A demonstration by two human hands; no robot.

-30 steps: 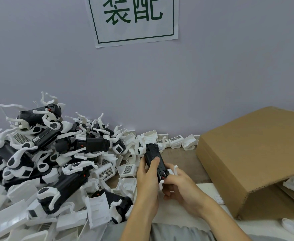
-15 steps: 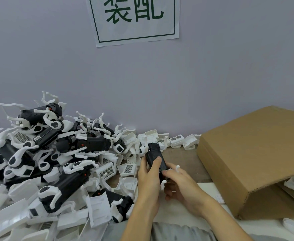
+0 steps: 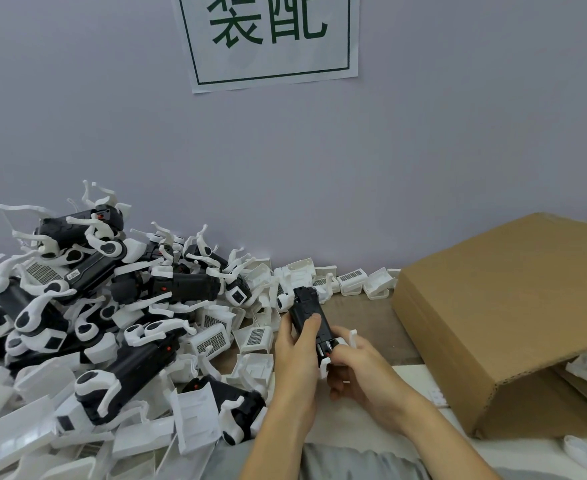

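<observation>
**In both hands: long black plastic housing (image 3: 307, 313)**

Nearest, left hand (image 3: 295, 355) curled round the housing, thumb across its top; right hand (image 3: 358, 368) pinching small white plastic clip (image 3: 352, 337) at its near end. Farther left, heap of black-and-white plastic units (image 3: 94, 306); right, brown cardboard box (image 3: 510, 306); behind, green-lettered paper sign (image 3: 268, 39).

A heap of black-and-white plastic parts (image 3: 87, 306) is lying on the worktop (image 3: 361, 311) at left, a cardboard box (image 3: 503, 306) is resting at right, and a paper sign (image 3: 268, 39) is hanging on the wall (image 3: 458, 133)
</observation>
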